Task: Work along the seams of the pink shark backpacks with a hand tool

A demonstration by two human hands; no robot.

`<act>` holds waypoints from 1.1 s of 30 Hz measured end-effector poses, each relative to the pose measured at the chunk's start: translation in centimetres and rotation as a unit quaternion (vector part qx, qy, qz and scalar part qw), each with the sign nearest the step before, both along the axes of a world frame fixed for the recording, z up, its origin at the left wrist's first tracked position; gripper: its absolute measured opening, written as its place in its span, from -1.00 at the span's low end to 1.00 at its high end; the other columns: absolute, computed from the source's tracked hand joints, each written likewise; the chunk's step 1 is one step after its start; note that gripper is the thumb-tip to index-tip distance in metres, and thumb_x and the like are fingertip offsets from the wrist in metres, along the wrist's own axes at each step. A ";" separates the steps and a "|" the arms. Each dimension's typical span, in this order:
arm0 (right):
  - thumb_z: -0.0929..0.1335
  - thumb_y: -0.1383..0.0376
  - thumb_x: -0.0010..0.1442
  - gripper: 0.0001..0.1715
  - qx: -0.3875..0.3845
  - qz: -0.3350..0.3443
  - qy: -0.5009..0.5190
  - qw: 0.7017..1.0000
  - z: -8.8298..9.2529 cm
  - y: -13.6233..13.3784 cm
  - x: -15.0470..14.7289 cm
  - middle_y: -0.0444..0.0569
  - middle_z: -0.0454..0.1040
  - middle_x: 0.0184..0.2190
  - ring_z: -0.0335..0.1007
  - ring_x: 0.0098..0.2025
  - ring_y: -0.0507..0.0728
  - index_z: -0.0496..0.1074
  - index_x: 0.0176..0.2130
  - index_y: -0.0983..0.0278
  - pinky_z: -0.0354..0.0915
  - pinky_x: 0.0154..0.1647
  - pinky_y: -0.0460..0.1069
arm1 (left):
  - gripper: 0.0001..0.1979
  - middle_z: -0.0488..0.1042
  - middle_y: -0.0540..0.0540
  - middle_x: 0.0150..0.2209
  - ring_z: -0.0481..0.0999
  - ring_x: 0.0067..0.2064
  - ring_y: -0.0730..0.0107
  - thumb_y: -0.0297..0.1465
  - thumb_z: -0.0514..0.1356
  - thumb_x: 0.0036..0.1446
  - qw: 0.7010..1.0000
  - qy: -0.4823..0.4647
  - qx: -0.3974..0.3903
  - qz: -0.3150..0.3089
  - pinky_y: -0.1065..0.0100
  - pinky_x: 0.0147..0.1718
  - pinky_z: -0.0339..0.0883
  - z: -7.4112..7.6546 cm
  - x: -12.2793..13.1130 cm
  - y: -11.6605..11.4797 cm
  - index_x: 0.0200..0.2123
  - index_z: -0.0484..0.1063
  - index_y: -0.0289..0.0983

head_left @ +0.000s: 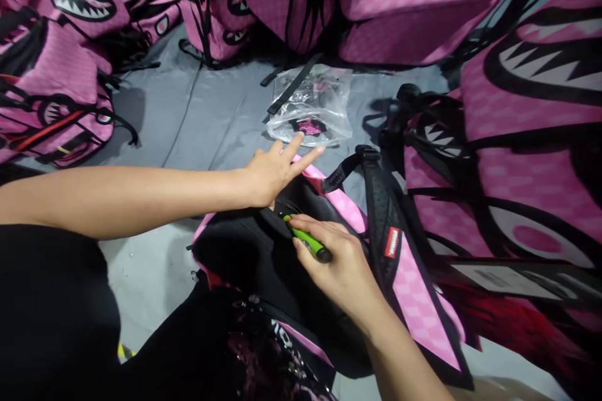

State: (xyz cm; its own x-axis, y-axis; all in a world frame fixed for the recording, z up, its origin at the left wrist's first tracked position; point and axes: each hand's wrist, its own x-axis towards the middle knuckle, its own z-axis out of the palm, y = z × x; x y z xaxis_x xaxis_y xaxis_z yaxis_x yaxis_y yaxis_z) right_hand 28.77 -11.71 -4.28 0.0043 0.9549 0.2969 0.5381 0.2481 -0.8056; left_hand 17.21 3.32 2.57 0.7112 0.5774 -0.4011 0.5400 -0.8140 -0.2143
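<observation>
1. Left hand [275, 169] — centre of frame. Grip wide, fingers spread flat on the upper edge of the backpack [254, 257]; it holds nothing.
2. Right hand [338, 263] — lower centre. Grip closed round a green tool [308, 243] with a black tip pointing lower right; its kind cannot be told.
3. Backpack: pink and black, lower centre, lying on the grey sheet [197, 113] under both hands. Its strap [414, 288] runs towards the lower right.
4. Bag [315, 109]: clear plastic, upper centre, just beyond the left fingertips.
5. Pile [540, 138]: pink backpacks crowd the right, top and left edges.
6. Risk, as judged: the tool's green end sits near the heel of the left hand, so a slip could catch skin or mark the dark lining.
7. Risk, as judged: the flat left palm only presses, so the backpack could slide on the sheet, or the strap could snag.
</observation>
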 end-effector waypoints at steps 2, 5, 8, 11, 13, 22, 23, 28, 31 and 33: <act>0.34 0.39 0.19 -0.72 0.014 -0.002 -0.014 1.000 -0.3 0.2 0.1 0.00 0.62 -0.10 0.59 -0.13 0.19 0.55 -0.09 0.25 0.45 -0.08 0.13 | 0.37 -0.35 -0.49 0.45 0.15 0.27 -0.23 -0.35 0.48 -0.15 1.000 -0.011 0.006 -0.015 0.04 0.02 0.40 -0.6 -0.3 0.3 0.44 -0.49 -0.23; 0.35 0.39 0.20 -0.72 0.034 -0.014 -0.031 0.999 -0.7 0.5 0.2 0.00 0.62 -0.11 0.59 -0.14 0.19 0.53 -0.08 0.28 0.45 -0.09 0.12 | 0.23 -0.28 -0.42 0.45 0.16 0.27 -0.17 -0.44 0.38 -0.04 0.999 -0.025 -0.002 -0.041 0.10 0.03 0.38 -0.8 -0.8 1.0 0.44 -0.46 -0.22; 0.35 0.39 0.20 -0.73 0.047 -0.030 -0.041 0.998 -0.9 0.8 0.0 -0.01 0.63 -0.12 0.60 -0.15 0.18 0.53 -0.09 0.27 0.45 -0.12 0.10 | 0.18 -0.28 -0.39 0.45 0.13 0.30 -0.15 -0.46 0.34 0.02 0.998 -0.027 -0.018 -0.055 0.11 0.07 0.35 -0.7 -1.1 1.5 0.44 -0.47 -0.21; 0.36 0.40 0.19 -0.73 0.045 -0.029 -0.046 0.997 -1.1 1.0 -0.1 -0.03 0.63 -0.12 0.60 -0.14 0.18 0.54 -0.09 0.26 0.44 -0.13 0.09 | 0.30 -0.36 -0.43 0.45 0.10 0.31 -0.21 -0.37 0.43 -0.06 0.998 -0.021 -0.025 -0.048 0.07 0.09 0.35 -0.5 -0.7 1.3 0.44 -0.50 -0.22; 0.36 0.40 0.20 -0.73 0.047 -0.027 -0.044 0.998 -1.2 1.1 -0.2 -0.03 0.63 -0.11 0.60 -0.11 0.18 0.54 -0.09 0.26 0.44 -0.12 0.08 | 0.38 -0.40 -0.48 0.45 0.09 0.31 -0.27 -0.35 0.49 -0.15 1.000 -0.002 -0.015 -0.024 0.03 0.07 0.37 -0.6 -0.4 1.0 0.44 -0.51 -0.22; 0.36 0.41 0.20 -0.73 0.058 -0.036 -0.042 0.997 -1.7 1.2 -0.2 0.02 0.62 -0.10 0.59 -0.11 0.19 0.54 -0.08 0.31 0.43 -0.11 0.11 | 0.12 -0.27 -0.33 0.46 0.16 0.27 -0.11 -0.51 0.27 0.05 0.996 -0.060 0.000 -0.068 0.11 -0.01 0.39 -2.0 -2.0 1.6 0.44 -0.47 -0.10; 0.37 0.41 0.20 -0.73 0.060 -0.037 -0.039 0.997 -1.6 1.2 -0.1 0.02 0.62 -0.11 0.59 -0.12 0.18 0.54 -0.08 0.31 0.44 -0.11 0.10 | 0.10 -0.30 -0.31 0.47 0.14 0.28 -0.10 -0.52 0.24 0.07 0.996 -0.063 -0.003 -0.068 0.12 -0.01 0.39 -1.9 -2.1 1.6 0.44 -0.48 -0.07; 0.37 0.42 0.20 -0.71 0.062 -0.033 -0.032 0.997 -1.3 1.0 0.0 0.00 0.62 -0.11 0.59 -0.12 0.16 0.53 -0.06 0.30 0.45 -0.10 0.08 | 0.11 -0.42 -0.36 0.46 0.20 0.27 -0.18 -0.53 0.24 0.07 0.998 -0.046 0.004 0.040 0.10 -0.06 0.40 -0.7 -1.8 0.9 0.43 -0.49 -0.03; 0.36 0.41 0.22 -0.72 0.058 -0.039 -0.035 0.997 -1.2 1.0 -0.1 0.01 0.62 -0.10 0.59 -0.13 0.17 0.53 -0.05 0.30 0.44 -0.10 0.09 | 0.11 -0.31 -0.41 0.45 0.39 0.15 -0.09 -0.54 0.23 0.08 0.997 0.004 -0.035 0.067 0.13 -0.08 0.40 0.1 -1.2 1.0 0.43 -0.51 0.00; 0.37 0.41 0.21 -0.73 0.055 -0.046 -0.033 0.997 -1.3 1.3 -0.3 0.00 0.63 -0.11 0.60 -0.14 0.18 0.53 -0.07 0.29 0.44 -0.11 0.11 | 0.12 -0.25 -0.41 0.44 0.42 0.13 -0.06 -0.55 0.22 0.07 0.996 0.030 -0.048 0.063 0.16 -0.09 0.40 0.3 -0.9 1.4 0.43 -0.52 0.00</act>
